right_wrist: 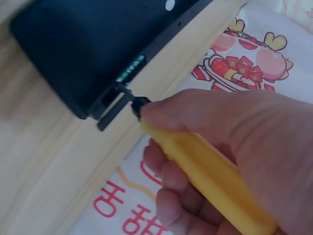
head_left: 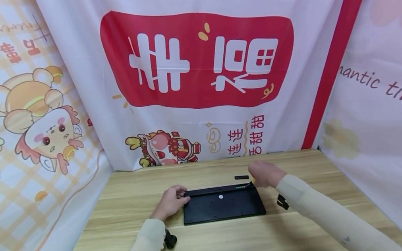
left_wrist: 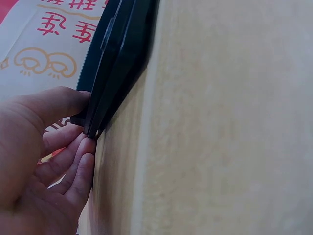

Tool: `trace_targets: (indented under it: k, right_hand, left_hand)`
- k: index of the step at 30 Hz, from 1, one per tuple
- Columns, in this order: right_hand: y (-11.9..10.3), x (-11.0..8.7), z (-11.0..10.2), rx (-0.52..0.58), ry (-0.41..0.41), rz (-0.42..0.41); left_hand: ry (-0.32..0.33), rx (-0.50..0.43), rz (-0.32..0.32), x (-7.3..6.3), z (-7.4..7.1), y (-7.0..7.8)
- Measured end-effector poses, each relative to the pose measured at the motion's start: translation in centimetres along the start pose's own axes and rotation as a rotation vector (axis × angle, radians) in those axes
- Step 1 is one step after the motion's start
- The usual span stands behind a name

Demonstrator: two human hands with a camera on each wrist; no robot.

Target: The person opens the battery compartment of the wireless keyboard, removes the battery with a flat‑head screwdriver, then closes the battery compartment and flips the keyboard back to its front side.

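A flat black keyboard [head_left: 226,207] lies face down on the table, with a white round sticker and a green row in a slot near its far right corner. My left hand [head_left: 172,201] pinches its far left corner, thumb [left_wrist: 63,103] on one face and fingertips at the edge. In my right hand [right_wrist: 210,142] is a yellow-handled tool [right_wrist: 200,171] with a dark front end; its kind I cannot tell. That end is at the keyboard's far right corner, beside a narrow black strip [right_wrist: 115,111]. Head view shows the right hand [head_left: 266,173] blurred.
A small black bar [head_left: 241,177] lies on the wooden table [head_left: 124,236] just beyond the keyboard. Printed cloth [head_left: 206,141] hangs at the table's back edge and along both sides. Black wrist cameras sit under the left [head_left: 170,239] and right [head_left: 282,202] sleeves.
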State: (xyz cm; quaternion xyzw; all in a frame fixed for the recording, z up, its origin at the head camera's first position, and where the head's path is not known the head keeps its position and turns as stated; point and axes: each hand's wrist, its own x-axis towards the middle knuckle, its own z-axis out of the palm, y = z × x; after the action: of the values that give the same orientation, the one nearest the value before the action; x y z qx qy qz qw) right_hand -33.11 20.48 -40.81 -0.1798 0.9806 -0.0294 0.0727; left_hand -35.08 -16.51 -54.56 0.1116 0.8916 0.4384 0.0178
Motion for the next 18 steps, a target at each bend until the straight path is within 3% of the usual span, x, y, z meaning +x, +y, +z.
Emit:
trace_targets:
  k: [10,14,18]
  right_hand:
    - [-1.2,1.9,-1.1,-0.029,-0.072,0.014]
    - [-0.4,2.8,-1.4,-0.027,-0.114,0.014]
    - [1.2,3.3,-1.7,0.047,-0.165,0.012]
  left_hand:
    - [0.005,-0.004,-0.003,0.1,0.3,-0.1]
    - [0.008,-0.004,-0.007,0.1,0.1,-0.1]
    - [0.003,0.005,0.005,0.0,-0.1,-0.1]
